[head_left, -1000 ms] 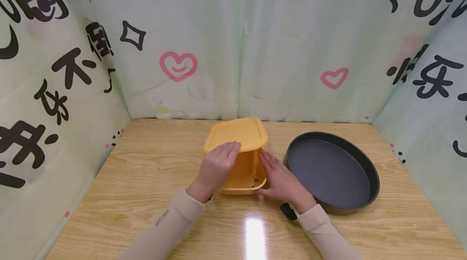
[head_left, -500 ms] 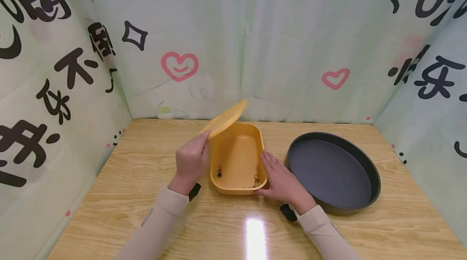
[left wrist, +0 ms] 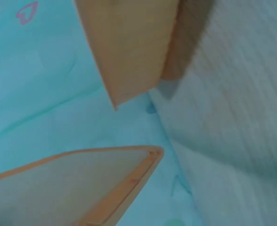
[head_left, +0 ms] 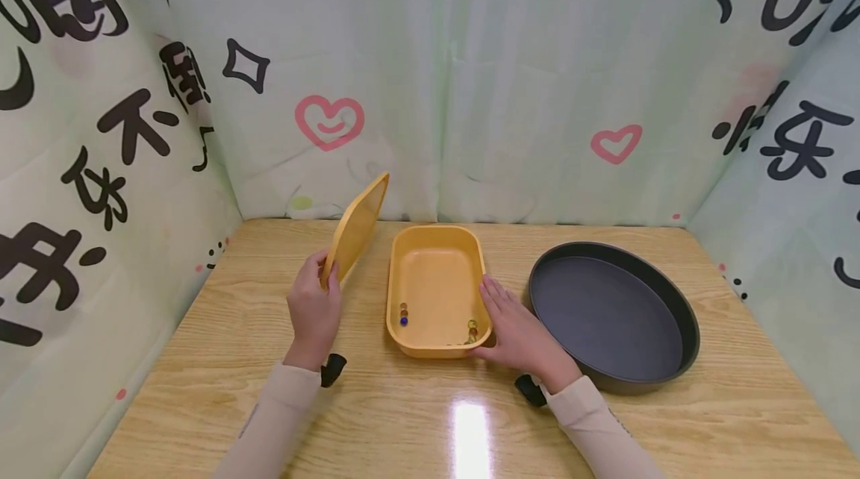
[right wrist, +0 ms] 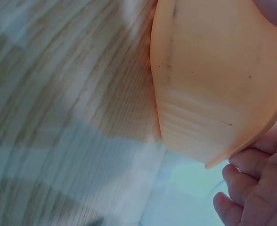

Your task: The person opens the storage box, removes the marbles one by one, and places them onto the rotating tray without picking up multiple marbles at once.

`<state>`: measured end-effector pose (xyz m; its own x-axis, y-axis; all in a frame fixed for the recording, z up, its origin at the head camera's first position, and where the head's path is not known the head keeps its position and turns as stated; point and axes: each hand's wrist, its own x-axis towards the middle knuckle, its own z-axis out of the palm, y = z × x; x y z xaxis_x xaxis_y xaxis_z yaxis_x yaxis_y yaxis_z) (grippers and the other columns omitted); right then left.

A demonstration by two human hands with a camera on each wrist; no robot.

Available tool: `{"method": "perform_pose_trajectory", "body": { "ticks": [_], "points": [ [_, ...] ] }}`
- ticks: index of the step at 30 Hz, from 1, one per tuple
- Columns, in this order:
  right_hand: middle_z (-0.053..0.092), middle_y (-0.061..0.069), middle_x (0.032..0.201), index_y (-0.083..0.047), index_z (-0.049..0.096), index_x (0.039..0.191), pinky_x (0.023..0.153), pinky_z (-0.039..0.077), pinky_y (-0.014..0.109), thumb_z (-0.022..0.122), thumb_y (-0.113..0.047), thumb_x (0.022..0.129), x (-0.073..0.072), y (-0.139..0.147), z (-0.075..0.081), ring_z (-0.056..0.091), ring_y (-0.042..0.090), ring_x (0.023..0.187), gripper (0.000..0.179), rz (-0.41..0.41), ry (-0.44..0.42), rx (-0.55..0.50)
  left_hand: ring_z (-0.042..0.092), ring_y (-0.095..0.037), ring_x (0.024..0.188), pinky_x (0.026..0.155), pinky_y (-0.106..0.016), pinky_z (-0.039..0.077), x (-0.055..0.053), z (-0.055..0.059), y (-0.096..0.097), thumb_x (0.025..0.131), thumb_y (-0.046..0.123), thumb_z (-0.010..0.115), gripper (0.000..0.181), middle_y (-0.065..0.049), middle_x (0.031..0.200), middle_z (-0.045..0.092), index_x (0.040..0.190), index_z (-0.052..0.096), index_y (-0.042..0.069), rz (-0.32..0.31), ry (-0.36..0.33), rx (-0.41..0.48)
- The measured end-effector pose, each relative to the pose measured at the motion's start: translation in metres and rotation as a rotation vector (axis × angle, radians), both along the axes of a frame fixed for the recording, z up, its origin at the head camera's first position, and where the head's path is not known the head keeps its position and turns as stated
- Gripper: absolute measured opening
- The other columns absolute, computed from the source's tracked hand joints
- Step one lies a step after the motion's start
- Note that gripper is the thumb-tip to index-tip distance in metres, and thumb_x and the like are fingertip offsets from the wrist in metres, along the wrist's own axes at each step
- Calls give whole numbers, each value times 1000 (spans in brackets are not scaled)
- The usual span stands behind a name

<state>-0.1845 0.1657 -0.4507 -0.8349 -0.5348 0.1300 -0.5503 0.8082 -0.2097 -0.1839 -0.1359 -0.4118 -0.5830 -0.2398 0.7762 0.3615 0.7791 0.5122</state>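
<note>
In the head view, my left hand (head_left: pixel 313 317) pinches the yellow lid (head_left: pixel 356 229) at its near end and holds it steeply tilted, left of the yellow box (head_left: pixel 437 263). Part of the lid (left wrist: pixel 82 183) shows in the left wrist view. The uncovered box stands on the table. Small round beads (head_left: pixel 404 314) lie by its left wall, one of them blue. More beads (head_left: pixel 472 330) sit in the near right corner. My right hand (head_left: pixel 520 330) rests against the box's right side with straight fingers, its thumb at the near corner; the right wrist view shows fingers (right wrist: pixel 249 162) at the rim.
A large dark round pan (head_left: pixel 608 315) stands right of the box, close to my right hand. The wooden table (head_left: pixel 269 263) is bounded by printed curtains (head_left: pixel 524 91) at the back and both sides.
My left hand has lifted the lid off the box and carried it left, turning it steeply upright. The beads inside have come into sight. My right hand has stayed at the box.
</note>
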Motion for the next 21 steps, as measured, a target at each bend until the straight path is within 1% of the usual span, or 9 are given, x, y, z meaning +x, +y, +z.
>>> {"method": "perform_pose_trajectory", "body": {
  "ticks": [5, 7, 10, 13, 16, 18, 21],
  "points": [
    [20, 22, 155, 8, 22, 145, 113, 28, 51, 72, -55, 73, -1, 0, 0, 23, 34, 143, 108, -6, -13, -4, 69, -39, 79, 64, -46, 57, 3, -10, -13, 86, 1, 63, 21, -27, 94, 64, 103, 57, -11, 10, -124, 114],
    [20, 21, 155, 8, 22, 146, 113, 28, 51, 72, -55, 73, -1, 0, 0, 22, 34, 143, 108, -9, -17, -6, 69, -40, 80, 65, -47, 57, 4, -12, -18, 88, 3, 62, 22, -28, 96, 63, 104, 57, -11, 13, -156, 150],
    [20, 21, 155, 8, 22, 146, 113, 28, 51, 72, -55, 73, -1, 0, 1, 22, 34, 143, 108, -11, -17, -8, 68, -41, 80, 64, -49, 57, 4, -16, -23, 88, 4, 61, 23, -28, 96, 63, 105, 55, -11, 28, -181, 180],
    [20, 21, 155, 8, 22, 146, 113, 28, 50, 72, -54, 73, -1, 0, 1, 23, 34, 143, 107, -11, -20, -10, 68, -42, 81, 66, -50, 56, 5, -15, -29, 88, 3, 61, 25, -29, 97, 62, 107, 54, -11, 52, -193, 173],
    [21, 21, 154, 8, 23, 145, 113, 28, 50, 72, -54, 73, -1, 0, 2, 23, 34, 143, 107, -12, -23, -12, 68, -41, 80, 66, -50, 56, 6, -12, -37, 88, 4, 61, 31, -29, 97, 63, 113, 52, -11, 83, -216, 152],
    [21, 22, 154, 8, 23, 145, 114, 28, 50, 72, -54, 73, -1, 0, 2, 23, 34, 143, 107, -12, -24, -11, 67, -40, 77, 66, -49, 56, 7, -11, -43, 88, 5, 62, 34, -29, 95, 65, 116, 51, -11, 116, -246, 135],
    [21, 21, 155, 8, 23, 145, 114, 27, 50, 72, -54, 73, -1, -1, 1, 22, 34, 143, 107, -13, -24, -8, 67, -38, 72, 65, -49, 55, 9, -10, -54, 86, 8, 65, 35, -28, 90, 67, 114, 54, -11, 170, -290, 104]
  ]
}}
